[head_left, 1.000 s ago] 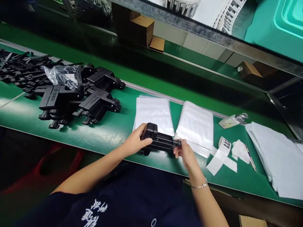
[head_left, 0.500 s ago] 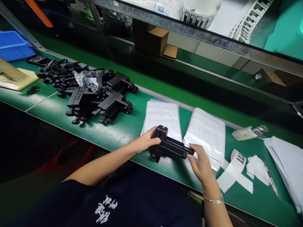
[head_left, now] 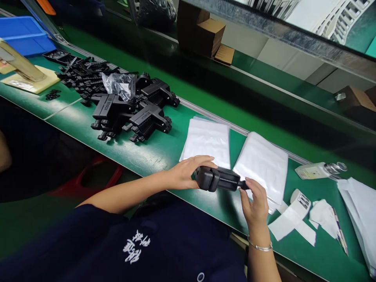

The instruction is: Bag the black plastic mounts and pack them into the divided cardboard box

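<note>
Over the near edge of the green workbench [head_left: 164, 152], just in front of a left stack [head_left: 207, 139] and a right stack [head_left: 264, 164] of white sheets, two hands hold a black unit [head_left: 225, 180] level, apparently off the surface. The left hand [head_left: 183, 172] curls round its left end, fingers along the far side and thumb low on the near side, probably to steady the body against the other hand. The right hand [head_left: 255, 201] pinches the knob [head_left: 243, 185] at the right end, thumb and forefinger closed to its width, likely because so small a part suits fingertips better than a palm; whether the knob is turning cannot be told. Farther left, similar black units [head_left: 149, 117] lie heaped beside a clear bag [head_left: 119, 86], seemingly grouped to keep like with like. Both stacks lie flat, which should keep the sheets from sliding. To the right, a label roll [head_left: 299, 203] rests near a bottle [head_left: 317, 171], both seemingly kept within reach.
</note>
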{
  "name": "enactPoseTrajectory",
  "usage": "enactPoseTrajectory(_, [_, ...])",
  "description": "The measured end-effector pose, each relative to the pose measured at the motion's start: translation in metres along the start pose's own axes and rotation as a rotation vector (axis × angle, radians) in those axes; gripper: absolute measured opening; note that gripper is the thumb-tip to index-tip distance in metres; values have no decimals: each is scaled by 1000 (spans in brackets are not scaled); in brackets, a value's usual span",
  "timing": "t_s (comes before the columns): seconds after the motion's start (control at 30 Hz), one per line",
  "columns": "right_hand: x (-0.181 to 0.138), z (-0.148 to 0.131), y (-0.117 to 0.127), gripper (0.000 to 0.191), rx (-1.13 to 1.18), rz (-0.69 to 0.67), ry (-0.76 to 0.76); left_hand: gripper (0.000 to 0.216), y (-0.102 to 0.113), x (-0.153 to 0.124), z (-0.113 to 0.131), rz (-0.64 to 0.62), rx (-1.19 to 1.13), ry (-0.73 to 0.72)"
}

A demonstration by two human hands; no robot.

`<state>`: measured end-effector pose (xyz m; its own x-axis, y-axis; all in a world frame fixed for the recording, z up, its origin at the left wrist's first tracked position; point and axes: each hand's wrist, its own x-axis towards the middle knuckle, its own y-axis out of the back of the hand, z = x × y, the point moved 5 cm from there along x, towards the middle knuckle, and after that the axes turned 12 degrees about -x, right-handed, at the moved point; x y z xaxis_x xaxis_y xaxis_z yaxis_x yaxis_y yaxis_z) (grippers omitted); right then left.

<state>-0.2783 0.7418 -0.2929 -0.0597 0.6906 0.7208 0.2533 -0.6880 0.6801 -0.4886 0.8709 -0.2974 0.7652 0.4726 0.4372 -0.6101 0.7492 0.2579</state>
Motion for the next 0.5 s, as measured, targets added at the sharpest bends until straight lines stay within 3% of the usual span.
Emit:
enactPoseTrajectory(0.1, [4,-6,10,63,-55,-13,145,93,5,-3,-6,72,-190,146])
enactPoseTrajectory(0.2, [2,-5,12,72,-88,-24,252,89,8,-4,2,40,-146,0])
enactPoseTrajectory(0.27, [0,-2,10,74,-101,-16,291,76,8,-6,12,-28,-34,-145])
enactPoseTrajectory(0.33, [-1,-1,8,72,-109,1,305,60,8,-7,18,-75,40,-189])
enactPoseTrajectory(0.4, [-1,-3,8,65,-105,-3,296,56,10,-6,16,-62,21,-96])
enactPoseTrajectory(0.5, [1,-16,10,47,-24,-53,302,65,13,-6,-2,102,-159,224])
